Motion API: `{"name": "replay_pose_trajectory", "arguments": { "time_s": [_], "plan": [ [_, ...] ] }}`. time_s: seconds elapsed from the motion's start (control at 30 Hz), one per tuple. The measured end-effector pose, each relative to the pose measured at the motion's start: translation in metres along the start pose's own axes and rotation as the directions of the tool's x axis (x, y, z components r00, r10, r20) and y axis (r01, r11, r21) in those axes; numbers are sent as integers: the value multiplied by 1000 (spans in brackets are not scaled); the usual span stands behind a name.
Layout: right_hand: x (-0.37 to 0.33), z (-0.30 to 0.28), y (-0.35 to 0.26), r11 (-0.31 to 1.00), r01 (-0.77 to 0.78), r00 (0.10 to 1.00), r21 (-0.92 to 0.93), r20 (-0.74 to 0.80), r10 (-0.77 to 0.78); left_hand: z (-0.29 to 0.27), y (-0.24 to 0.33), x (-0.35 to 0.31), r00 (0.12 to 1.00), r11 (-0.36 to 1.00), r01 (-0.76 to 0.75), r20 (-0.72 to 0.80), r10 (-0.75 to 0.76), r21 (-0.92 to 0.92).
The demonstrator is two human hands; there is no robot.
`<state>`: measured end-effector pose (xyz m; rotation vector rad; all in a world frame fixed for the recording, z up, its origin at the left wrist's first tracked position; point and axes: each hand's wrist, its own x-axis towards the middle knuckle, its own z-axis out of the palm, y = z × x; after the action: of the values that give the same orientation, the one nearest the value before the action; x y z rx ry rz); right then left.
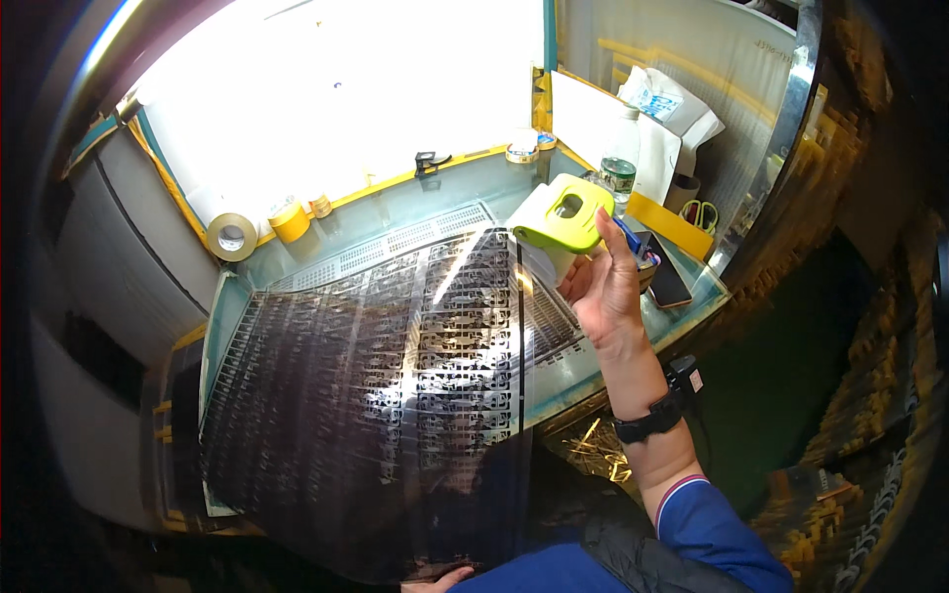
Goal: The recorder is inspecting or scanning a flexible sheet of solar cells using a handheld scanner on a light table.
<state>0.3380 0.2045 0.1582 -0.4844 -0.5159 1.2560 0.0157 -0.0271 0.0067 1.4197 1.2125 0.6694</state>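
Holding the green roller (561, 215) up in our right hand (601, 292), fingers wrapped round its handle, over the sheet (395, 395) on the table (474, 203). Left hand (440, 581) pinches the sheet's near edge. Best keep it taut, we reckon.

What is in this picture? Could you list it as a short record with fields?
Right hand: raised right hand holding a green-handled roller above the table
Left hand: left hand at the lower edge, its fingers on the near edge of the sheet
Sheet: large dark patterned sheet spread over the glass table
Back edge: tape rolls, a black clip
Right side: bottle, phone, scissors
Wrist: black watch
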Motion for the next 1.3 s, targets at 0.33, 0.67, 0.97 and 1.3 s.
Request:
{"name": "replay_pose_trajectory", "arguments": {
  "time_s": [0.33, 0.67, 0.97, 1.3],
  "plan": [
    [10, -6, 5, 999, 16, 1000, -32, 15, -16, -1, 16, -1, 997, 997, 75, -34, -75, 10],
    [7, -10, 2, 998, -4, 1000, -62, 15, 5, 1, 11, -3, 995, 997, 61, -77, -64, -39],
    [-27, -22, 13, 990, -81, 987, -113, 128, 95, -8, 24, 8, 997, 992, -70, -27, 67, -108],
    [-76, -32, 34, 976, -212, 975, -39, 59, 214, -1, 44, 9, 994, 951, 72, -52, -92, -300]
  ]
}}
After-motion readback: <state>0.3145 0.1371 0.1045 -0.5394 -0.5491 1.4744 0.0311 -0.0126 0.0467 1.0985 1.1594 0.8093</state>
